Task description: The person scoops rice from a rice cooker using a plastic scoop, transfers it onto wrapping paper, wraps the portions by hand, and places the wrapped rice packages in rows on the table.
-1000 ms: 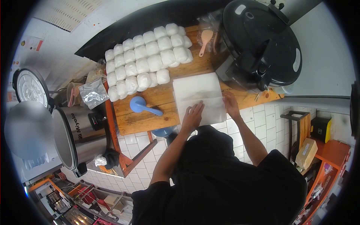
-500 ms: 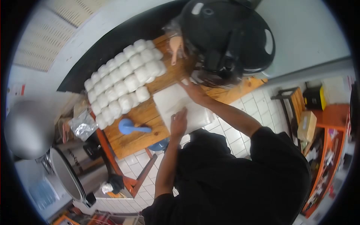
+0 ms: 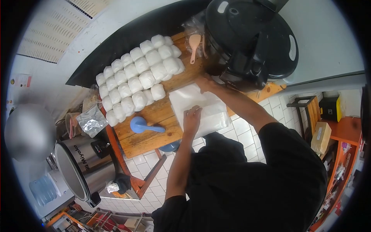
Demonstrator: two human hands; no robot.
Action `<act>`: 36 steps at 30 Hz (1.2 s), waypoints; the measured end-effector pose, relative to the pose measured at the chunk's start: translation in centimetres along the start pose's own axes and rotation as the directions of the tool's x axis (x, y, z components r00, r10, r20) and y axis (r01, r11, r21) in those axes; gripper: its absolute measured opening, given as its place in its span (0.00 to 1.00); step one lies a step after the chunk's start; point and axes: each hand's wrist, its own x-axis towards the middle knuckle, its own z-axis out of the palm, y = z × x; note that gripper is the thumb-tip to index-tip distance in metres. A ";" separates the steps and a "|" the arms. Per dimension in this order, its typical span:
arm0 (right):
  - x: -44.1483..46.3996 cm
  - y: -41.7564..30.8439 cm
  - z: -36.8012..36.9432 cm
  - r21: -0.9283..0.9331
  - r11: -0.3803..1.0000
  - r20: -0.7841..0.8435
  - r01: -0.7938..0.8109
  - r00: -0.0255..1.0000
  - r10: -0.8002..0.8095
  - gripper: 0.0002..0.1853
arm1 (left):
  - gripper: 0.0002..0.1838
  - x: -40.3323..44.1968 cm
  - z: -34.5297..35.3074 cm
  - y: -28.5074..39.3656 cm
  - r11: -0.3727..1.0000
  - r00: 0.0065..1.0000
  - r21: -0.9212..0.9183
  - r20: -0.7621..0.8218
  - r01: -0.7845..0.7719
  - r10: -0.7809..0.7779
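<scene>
A stack of thin, whitish translucent sheets [image 3: 214, 109] lies at the front edge of the wooden table. My left hand [image 3: 192, 118] rests on the stack's middle, its fingers bent and drawn together on the top sheet. Over the far edge of the stack reaches my right hand [image 3: 206, 84]; its fingertips are dark and hard to make out beside the big black cooker. White wrapped bundles [image 3: 131, 70] stand in rows behind and to the left. A blue ladle-like scoop [image 3: 139, 125] lies on the wood, left of the sheets.
The large black cooker [image 3: 251, 38] stands at the back right of the table [image 3: 150, 145]. A pink rice paddle [image 3: 194, 42] lies by clear plastic. At the left are a steel Miyako pot [image 3: 83, 160] and a foil packet [image 3: 92, 120]. A wooden stool [image 3: 312, 112] stands right.
My right hand has gone from the sheets' right edge to their far edge, by the cooker. My left hand stays on the sheets, fingers now more bent. The camera view has shifted and turned.
</scene>
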 end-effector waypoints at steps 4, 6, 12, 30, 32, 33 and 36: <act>2.4 1.0 1.1 0.055 0.998 0.003 0.024 1.000 -0.024 0.23 | 0.14 0.9 -0.4 0.5 0.998 0.998 -0.022 0.000 0.060 -0.060; 3.7 1.4 1.7 0.087 0.996 0.015 0.029 0.999 -0.030 0.25 | 0.18 1.6 -0.6 0.6 0.998 0.998 -0.023 -0.044 0.053 -0.054; 4.6 1.1 2.2 0.155 0.945 -0.193 0.289 0.947 -0.258 0.28 | 0.32 2.4 -1.0 1.1 0.988 0.986 0.033 -0.075 0.152 -0.149; -12.2 -0.3 9.6 0.355 0.879 -0.673 0.319 0.740 0.003 0.32 | 0.10 1.4 -0.1 -0.2 0.982 0.984 0.179 0.177 -0.061 0.028; -11.8 1.3 10.0 0.358 0.873 -0.746 0.332 0.664 0.053 0.30 | 0.09 1.5 -0.2 -0.3 0.990 0.984 0.116 0.169 -0.084 0.064; -10.7 2.4 11.7 0.511 0.735 -0.733 0.445 0.672 0.103 0.28 | 0.08 1.4 -0.3 -0.4 0.994 0.983 0.049 0.161 -0.102 0.093; -9.2 2.8 14.8 0.811 0.378 -0.567 0.446 0.757 0.324 0.21 | 0.08 0.8 -0.3 -0.6 0.993 0.974 -0.083 0.203 -0.082 0.098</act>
